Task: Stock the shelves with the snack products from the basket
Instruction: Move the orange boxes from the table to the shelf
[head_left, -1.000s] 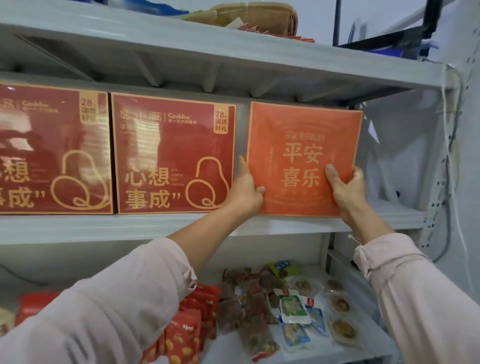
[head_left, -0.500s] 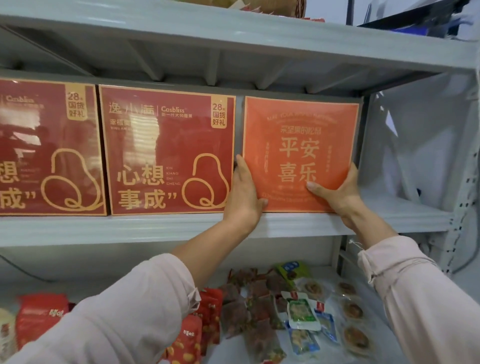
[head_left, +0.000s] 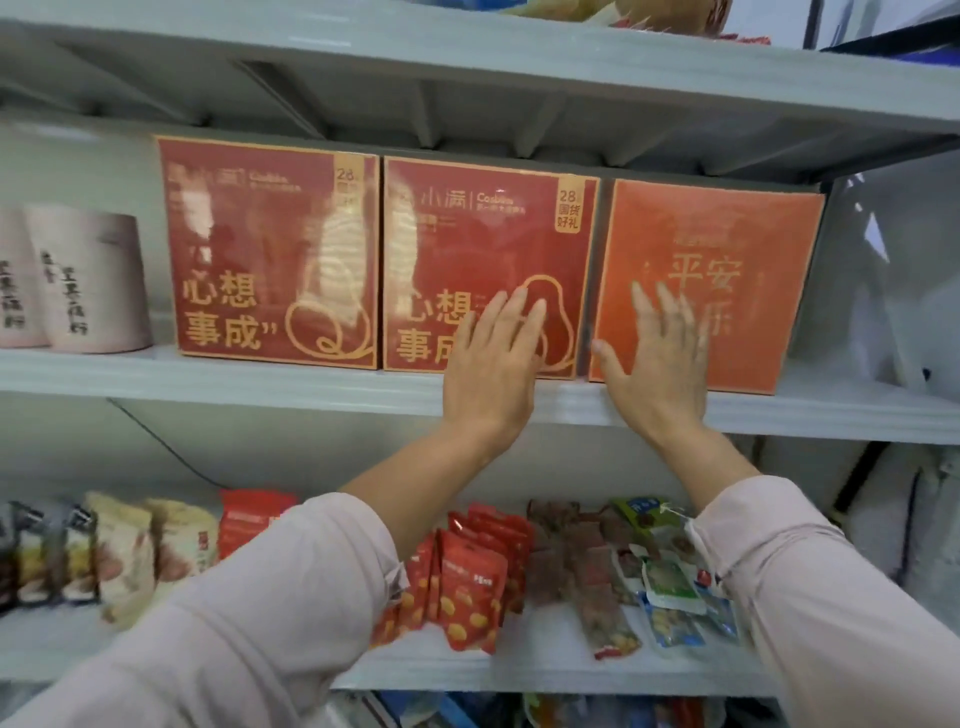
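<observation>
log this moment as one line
step: box shelved | orange box: upright on shelf, right of middle red box | left hand: open, at middle red box | right hand: open, at orange box | contact: unclear

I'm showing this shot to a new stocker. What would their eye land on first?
Probably the three big square boxes standing side by side on the middle shelf: the left dark red box, the middle dark red box and the orange box at the right end. Next, two open hands with spread fingers: the left hand before the middle dark red box, the right hand before the orange box.
</observation>
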